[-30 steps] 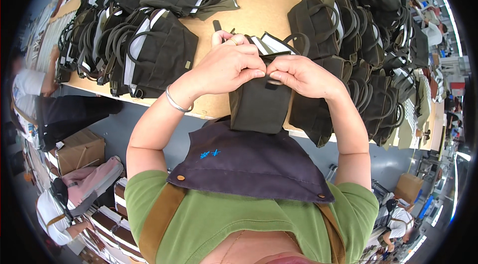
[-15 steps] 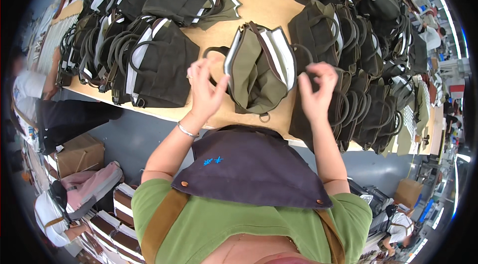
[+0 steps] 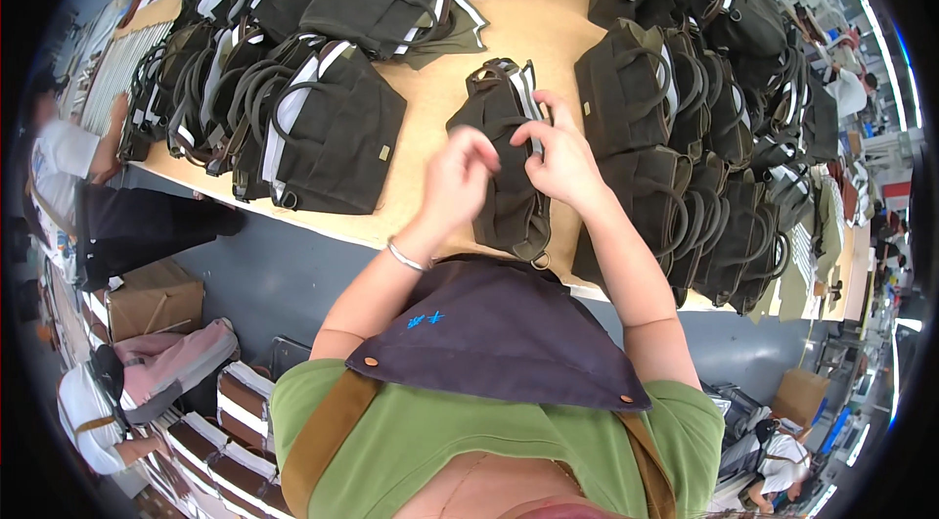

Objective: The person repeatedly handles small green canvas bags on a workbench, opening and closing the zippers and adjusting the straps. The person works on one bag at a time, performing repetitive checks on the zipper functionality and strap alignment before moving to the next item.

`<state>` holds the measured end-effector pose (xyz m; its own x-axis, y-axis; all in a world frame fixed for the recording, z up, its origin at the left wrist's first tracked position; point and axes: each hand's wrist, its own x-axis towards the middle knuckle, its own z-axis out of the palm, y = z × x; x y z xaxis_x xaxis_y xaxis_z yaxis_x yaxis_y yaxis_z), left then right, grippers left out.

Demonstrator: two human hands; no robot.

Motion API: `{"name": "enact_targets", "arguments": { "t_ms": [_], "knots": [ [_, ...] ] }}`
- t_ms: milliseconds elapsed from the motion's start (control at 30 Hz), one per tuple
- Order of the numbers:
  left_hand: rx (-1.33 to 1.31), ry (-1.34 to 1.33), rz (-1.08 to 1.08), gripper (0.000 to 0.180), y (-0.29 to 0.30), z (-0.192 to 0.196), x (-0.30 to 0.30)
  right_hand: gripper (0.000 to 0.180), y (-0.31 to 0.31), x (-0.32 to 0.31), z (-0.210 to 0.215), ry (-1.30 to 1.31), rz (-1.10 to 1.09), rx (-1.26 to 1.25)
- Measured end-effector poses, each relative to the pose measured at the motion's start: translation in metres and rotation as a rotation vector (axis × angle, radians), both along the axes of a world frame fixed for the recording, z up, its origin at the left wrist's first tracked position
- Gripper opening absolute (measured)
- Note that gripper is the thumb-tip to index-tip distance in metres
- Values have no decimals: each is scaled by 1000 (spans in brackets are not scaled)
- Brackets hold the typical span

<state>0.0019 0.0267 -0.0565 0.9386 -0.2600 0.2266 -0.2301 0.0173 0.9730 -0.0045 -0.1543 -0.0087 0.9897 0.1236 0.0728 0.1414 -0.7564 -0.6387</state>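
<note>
Left hand (image 3: 458, 175) half-curled, right hand (image 3: 561, 155) half-open at a dark bag (image 3: 509, 208), grips unclear; blue lettering (image 3: 416, 321) on apron (image 3: 518, 348) below.

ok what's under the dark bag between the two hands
Bare tan tabletop shows beside the dark bag; the patch directly beneath is covered, so anything lying there can't be seen.

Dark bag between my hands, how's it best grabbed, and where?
Probably take the dark bag by its long sides, left hand from the left, right hand from the right: it's narrow and runs lengthwise away from you, so each side faces a hand.
</note>
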Motion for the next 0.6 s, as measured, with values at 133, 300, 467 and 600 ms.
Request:
{"name": "enact_targets", "arguments": {
  "t_ms": [133, 300, 467, 600],
  "knots": [
    [546, -500, 243, 32, 20, 55, 49, 29, 10, 1, 8, -255, 369, -33],
    [993, -422, -273, 35, 28, 72, 58, 42, -3, 6, 14, -499, 404, -150],
    [225, 209, -487, 13, 39, 17, 61, 66, -37, -1, 8, -345, 105, -73],
    [-79, 337, -95, 8, 67, -15, 54, 43, -87, -16, 7, -152, 237, -384]
  ]
}}
